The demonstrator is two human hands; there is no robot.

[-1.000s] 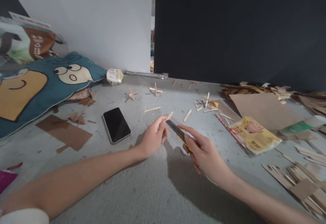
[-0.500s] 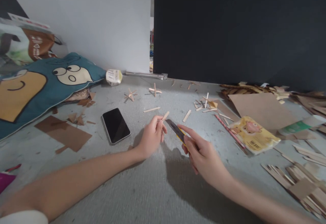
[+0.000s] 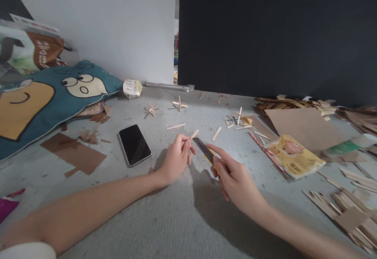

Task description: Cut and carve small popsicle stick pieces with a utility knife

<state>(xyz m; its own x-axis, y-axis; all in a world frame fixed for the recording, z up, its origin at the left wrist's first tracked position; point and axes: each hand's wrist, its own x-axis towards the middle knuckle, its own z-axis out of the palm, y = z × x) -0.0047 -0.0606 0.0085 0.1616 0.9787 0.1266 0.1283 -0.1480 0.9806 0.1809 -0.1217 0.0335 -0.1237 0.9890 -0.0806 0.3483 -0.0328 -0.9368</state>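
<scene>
My left hand (image 3: 178,155) pinches a short wooden craft stick (image 3: 194,134) between thumb and fingers, its pale end pointing away from me. Wrapped in my right hand (image 3: 232,172) is a utility knife (image 3: 205,151) with a dark blade and yellow edging; the index finger lies along it. The blade's tip meets or nearly meets the stick close to my left fingertips; exact contact is too small to tell. Beyond my hands lie one loose stick (image 3: 176,126) and another stick (image 3: 216,133). Farther back are star-shaped stick pieces, one a stick star (image 3: 180,104).
A phone (image 3: 134,145) lies left of my left hand, near brown cardboard (image 3: 73,153) and a blue cushion (image 3: 64,98). To the right are a yellow packet (image 3: 294,155), a red striped straw (image 3: 266,153), a glue tube (image 3: 349,144) and a bundle of sticks (image 3: 350,217). A black panel (image 3: 277,35) stands behind.
The pinched stick has turned slightly, its free end tipping a little to the right. Both hands keep nearly the same place, and the knife stays against or near the stick.
</scene>
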